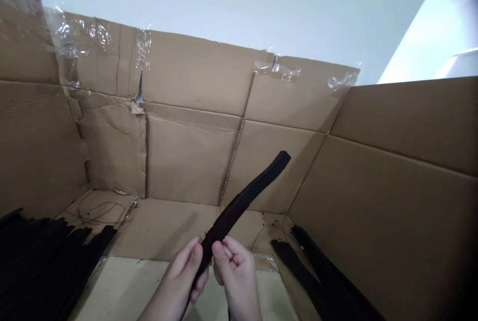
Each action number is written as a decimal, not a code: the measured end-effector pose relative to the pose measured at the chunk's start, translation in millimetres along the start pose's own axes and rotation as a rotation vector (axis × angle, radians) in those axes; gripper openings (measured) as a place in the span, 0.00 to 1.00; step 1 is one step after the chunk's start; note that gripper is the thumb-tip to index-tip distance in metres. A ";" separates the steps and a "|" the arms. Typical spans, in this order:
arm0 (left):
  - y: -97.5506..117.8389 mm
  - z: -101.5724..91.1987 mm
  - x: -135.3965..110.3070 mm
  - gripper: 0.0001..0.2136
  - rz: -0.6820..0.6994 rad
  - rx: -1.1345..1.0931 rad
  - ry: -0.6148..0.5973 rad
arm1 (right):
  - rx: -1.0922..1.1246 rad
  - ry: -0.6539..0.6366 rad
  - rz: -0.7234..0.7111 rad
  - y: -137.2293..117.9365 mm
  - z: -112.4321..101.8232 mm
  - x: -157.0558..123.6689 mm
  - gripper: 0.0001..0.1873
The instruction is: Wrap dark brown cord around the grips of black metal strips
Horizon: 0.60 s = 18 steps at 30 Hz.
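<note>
A long black strip (239, 206), bent slightly along its length, slants up and to the right in front of me; I cannot make out its material for sure. My left hand (184, 268) is closed around its lower part, thumb along the near side. Just to the right, my right hand (235, 266) pinches the same strip between thumb and curled fingers. The far end of the strip points freely into the air, and its lower end runs out of view between my wrists.
Taped cardboard walls (194, 154) stand around the work surface (142, 286). A pile of black strips (41, 261) lies at the left, with a few more black strips (302, 271) at the right. Thin loose thread (100, 211) curls in the back left corner.
</note>
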<state>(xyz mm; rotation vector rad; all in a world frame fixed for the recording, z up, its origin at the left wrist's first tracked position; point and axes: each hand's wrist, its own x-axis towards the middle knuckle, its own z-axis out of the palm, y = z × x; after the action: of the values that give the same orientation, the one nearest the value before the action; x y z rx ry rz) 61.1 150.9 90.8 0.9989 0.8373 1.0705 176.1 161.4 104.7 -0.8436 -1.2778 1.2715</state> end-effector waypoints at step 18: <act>-16.2 1.9 14.5 0.34 -0.027 -0.032 0.092 | 0.009 0.263 -0.062 4.0 2.0 -1.3 0.25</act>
<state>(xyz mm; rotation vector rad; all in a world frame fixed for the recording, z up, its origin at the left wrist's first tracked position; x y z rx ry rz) 71.7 161.7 75.2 0.9152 0.9033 1.1100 173.5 160.4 100.9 -0.9248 -1.0792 1.0767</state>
